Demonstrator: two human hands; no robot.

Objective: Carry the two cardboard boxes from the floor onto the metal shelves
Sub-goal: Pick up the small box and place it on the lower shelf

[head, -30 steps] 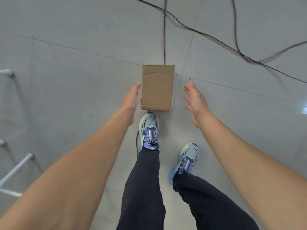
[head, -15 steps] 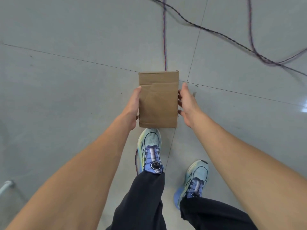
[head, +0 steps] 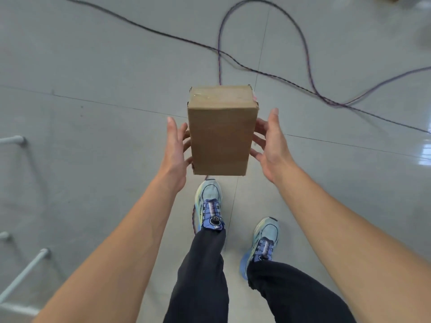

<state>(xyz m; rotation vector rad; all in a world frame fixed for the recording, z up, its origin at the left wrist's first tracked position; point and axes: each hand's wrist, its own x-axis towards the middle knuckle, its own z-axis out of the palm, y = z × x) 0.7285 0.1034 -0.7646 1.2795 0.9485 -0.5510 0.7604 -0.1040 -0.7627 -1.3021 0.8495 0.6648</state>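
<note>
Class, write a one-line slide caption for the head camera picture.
Both hands, left and right, hold a cardboard box by its sides above a tiled floor crossed by cables.

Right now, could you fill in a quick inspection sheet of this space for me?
Surface: grey tiled floor, glossy, with thin joint lines.
Job's things: one cardboard box held up above the floor; no second box clearly seen.
Clutter: nothing seen.
Hands: left hand and right hand press the box's opposite sides.
Cables: dark cables cross and loop on the floor beyond the box.
Surroundings: white metal tubes at left edge; two sneakers below.
</note>
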